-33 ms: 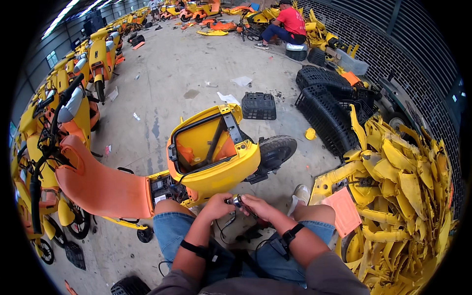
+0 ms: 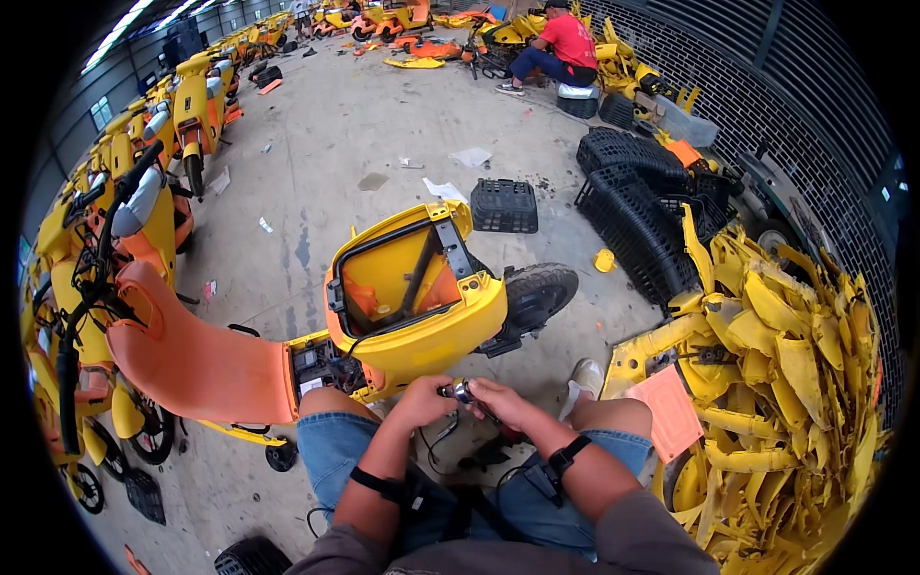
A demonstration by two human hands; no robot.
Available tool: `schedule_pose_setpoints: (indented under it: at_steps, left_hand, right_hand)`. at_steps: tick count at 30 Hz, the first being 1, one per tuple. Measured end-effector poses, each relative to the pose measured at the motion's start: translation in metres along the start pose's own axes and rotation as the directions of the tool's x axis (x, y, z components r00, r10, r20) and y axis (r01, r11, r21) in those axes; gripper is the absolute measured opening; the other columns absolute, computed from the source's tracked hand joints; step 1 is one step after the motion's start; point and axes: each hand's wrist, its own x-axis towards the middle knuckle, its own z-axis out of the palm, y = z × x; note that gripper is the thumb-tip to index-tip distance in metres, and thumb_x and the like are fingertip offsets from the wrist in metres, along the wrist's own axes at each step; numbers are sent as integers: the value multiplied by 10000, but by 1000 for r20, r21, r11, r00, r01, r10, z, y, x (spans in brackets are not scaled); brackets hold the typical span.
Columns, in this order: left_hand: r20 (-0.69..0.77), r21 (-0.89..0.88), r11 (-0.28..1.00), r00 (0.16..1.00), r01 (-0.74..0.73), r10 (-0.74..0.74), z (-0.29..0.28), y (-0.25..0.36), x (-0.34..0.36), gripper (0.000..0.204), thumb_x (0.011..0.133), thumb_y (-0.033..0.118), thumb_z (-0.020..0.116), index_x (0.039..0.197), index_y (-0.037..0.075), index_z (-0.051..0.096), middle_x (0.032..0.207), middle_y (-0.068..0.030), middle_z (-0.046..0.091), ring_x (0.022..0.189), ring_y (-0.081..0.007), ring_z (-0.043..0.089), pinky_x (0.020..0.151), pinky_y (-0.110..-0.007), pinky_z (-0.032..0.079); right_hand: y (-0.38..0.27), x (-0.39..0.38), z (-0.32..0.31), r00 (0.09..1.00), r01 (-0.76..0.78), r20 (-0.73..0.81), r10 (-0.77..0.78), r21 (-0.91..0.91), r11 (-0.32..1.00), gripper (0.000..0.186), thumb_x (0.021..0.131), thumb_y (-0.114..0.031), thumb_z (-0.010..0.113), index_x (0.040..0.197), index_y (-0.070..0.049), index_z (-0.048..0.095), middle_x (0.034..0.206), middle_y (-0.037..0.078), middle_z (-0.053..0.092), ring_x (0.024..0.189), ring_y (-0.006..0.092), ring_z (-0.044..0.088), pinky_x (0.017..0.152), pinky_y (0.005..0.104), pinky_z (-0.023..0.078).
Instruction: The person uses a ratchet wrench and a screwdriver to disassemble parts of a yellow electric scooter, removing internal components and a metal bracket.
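Between my knees, both hands meet on a small silver-and-black tool (image 2: 463, 391) with a shiny round metal head. The fingers of my left hand (image 2: 422, 403) pinch its dark end on the left. My right hand (image 2: 506, 402) is closed round the head and darker body; its exact kind I cannot make out. Just beyond my hands stands a partly stripped scooter with a yellow rear body (image 2: 426, 347), its top open as a hollow bin. Its black wheel (image 2: 542, 295) points right, and its long orange panel (image 2: 206, 347) stretches left. Dark cables (image 2: 431, 450) hang below my hands.
A tall heap of yellow panels (image 2: 786, 383) rises on the right, with an orange plate (image 2: 666, 412) leaning there. Black baskets (image 2: 632, 216) lie beyond it, another black basket (image 2: 504, 206) ahead. Scooters (image 2: 192, 110) line the left. A person in red (image 2: 567, 48) sits far off.
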Motion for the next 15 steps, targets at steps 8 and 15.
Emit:
schedule_pose_setpoints:
  at_steps: [8,15]
  left_hand:
    - [-182,210,964,962,-166,206,4,17,1,209,682,49,710,880,-4,670,860,-208,655,855,-417,641,750,-453,505]
    - [-200,291,917,920,-272,336,6,23,1,180,697,40,708,862,-5,653,867,-207,639,876,-423,617,774,-470,494]
  right_hand:
    - [-12,4,15,995,48,-84,-51,-33,998,382,1073,-461,535,1082,-81,578,870,-5,583,727,69,511,661,236,435]
    - [-17,4,15,992,91,-82,-96,-69,993,380,1070,-471,537,1036,-92,549,840,-17,542,692,63,456,627,217,395]
